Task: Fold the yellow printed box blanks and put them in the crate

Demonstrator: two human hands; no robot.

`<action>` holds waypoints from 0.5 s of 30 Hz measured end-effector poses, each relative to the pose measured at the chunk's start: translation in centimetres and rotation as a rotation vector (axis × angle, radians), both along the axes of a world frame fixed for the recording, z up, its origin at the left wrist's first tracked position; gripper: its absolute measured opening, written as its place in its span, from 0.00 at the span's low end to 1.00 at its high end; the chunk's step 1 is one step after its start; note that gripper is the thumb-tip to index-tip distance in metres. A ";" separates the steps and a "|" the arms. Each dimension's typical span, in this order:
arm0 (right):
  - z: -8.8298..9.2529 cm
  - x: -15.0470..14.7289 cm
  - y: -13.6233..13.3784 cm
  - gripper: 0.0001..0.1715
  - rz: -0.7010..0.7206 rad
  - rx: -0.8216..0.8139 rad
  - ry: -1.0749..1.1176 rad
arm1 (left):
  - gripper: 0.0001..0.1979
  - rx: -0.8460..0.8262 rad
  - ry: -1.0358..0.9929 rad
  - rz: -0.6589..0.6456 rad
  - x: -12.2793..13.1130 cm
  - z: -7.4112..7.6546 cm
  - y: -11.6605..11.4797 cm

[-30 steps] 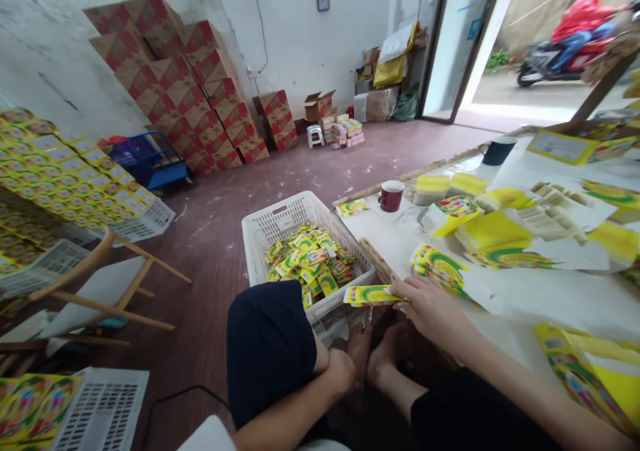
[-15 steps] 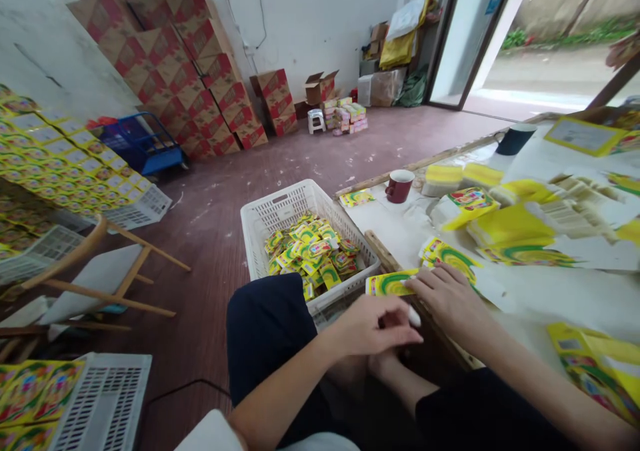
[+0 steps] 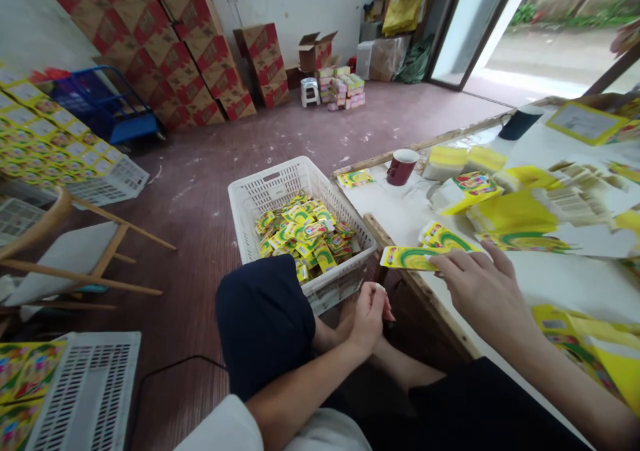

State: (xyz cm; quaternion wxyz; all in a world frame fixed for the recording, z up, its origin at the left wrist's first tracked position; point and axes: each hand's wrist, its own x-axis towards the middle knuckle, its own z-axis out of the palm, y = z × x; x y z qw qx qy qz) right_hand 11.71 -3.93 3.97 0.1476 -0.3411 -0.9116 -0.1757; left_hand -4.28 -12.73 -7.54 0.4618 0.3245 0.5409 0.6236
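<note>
My right hand (image 3: pixel 483 287) grips a flat yellow-and-green printed carton (image 3: pixel 407 257) between thumb and fingers, its free end reaching left past the table's edge. Beneath it on the table, similar flat cartons (image 3: pixel 447 236) lie fanned out. Over my lap, my left hand (image 3: pixel 369 317) is closed, its fingers curled inward with a white covering on a fingertip. Whatever it may hold is hidden. Just beyond my left hand stands a white plastic crate (image 3: pixel 305 164), holding a heap of small filled yellow packets (image 3: pixel 305 234).
On the white table (image 3: pixel 545 284) are a maroon mug (image 3: pixel 401 167), a dark mug (image 3: pixel 520 123) and stacks of yellow cartons (image 3: pixel 515 217). A wooden chair (image 3: pixel 80 257) and another crate (image 3: pixel 90 384) stand left. Red-and-brown boxes (image 3: pixel 165 51) line the wall.
My right hand has lifted the carton slightly and moved right with it. My left hand has drawn back from beside the right hand, and its fingers have curled closed. The view has shifted a little.
</note>
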 end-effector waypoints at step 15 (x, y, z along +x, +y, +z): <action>-1.8 -1.1 -0.2 0.12 0.360 -0.155 -0.067 | 0.49 0.387 0.800 -0.154 -2.7 2.1 0.3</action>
